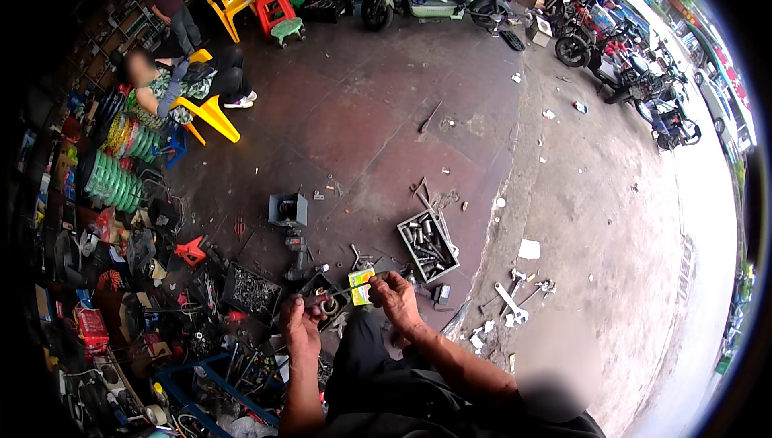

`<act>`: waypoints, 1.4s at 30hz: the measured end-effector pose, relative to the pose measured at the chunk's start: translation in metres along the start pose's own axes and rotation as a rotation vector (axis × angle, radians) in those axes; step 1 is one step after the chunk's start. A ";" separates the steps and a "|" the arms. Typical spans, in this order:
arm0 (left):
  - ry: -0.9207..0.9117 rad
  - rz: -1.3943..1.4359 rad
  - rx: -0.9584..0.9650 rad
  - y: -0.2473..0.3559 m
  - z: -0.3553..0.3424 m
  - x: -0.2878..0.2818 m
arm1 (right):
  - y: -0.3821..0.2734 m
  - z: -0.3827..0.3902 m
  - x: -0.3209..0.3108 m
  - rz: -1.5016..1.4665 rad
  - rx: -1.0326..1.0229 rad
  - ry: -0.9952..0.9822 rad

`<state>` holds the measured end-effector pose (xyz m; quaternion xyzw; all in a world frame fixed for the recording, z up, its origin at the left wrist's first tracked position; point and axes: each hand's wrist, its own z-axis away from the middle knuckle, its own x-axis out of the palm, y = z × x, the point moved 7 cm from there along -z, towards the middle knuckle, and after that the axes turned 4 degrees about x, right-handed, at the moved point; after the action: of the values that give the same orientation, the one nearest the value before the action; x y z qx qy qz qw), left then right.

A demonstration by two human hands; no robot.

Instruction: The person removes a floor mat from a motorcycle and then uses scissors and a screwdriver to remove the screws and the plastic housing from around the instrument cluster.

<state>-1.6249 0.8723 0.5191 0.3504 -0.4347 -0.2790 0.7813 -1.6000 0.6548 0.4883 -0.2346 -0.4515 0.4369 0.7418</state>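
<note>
My left hand (301,330) and my right hand (394,300) are raised in front of my lap. A thin dark rod (347,288) stretches between them, its kind too small to make out. The right fingers pinch its far end, and the left fingers are closed round the near end, which they partly hide. Just beneath the rod is a yellow and green box (362,287). A black tray of small metal parts (251,293) lies left of the hands. Beyond them, a cordless drill (297,254) stands on the floor.
A tray of sockets (427,246) sits ahead to the right, with wrenches (512,304) nearer. Tools and parts crowd the left side around green coils (112,182). A person sits in a yellow chair (213,120); another stands behind. Scooters (434,4) are parked at the back.
</note>
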 end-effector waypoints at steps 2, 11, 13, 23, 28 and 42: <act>-0.048 -0.022 0.024 0.002 -0.009 0.028 | -0.038 -0.005 0.002 0.050 -0.001 -0.009; -0.258 -0.380 0.163 0.014 -0.138 0.153 | -0.133 -0.101 -0.015 0.161 0.137 -0.022; -0.354 -0.383 0.130 0.004 -0.191 0.188 | -0.146 -0.147 -0.020 0.066 0.130 0.013; -0.488 -0.546 0.065 0.027 -0.421 0.357 | -0.266 -0.394 -0.012 0.062 0.066 0.266; -0.462 -0.636 0.054 0.047 -0.507 0.434 | -0.358 -0.473 0.058 0.678 -0.211 -0.051; -0.552 0.053 0.239 0.079 -0.736 0.719 | -0.570 -0.780 0.095 0.649 -0.201 -0.585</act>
<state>-0.6350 0.6114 0.6520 0.3391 -0.6695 -0.2903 0.5938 -0.6490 0.4830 0.5797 -0.3016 -0.5856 0.6489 0.3809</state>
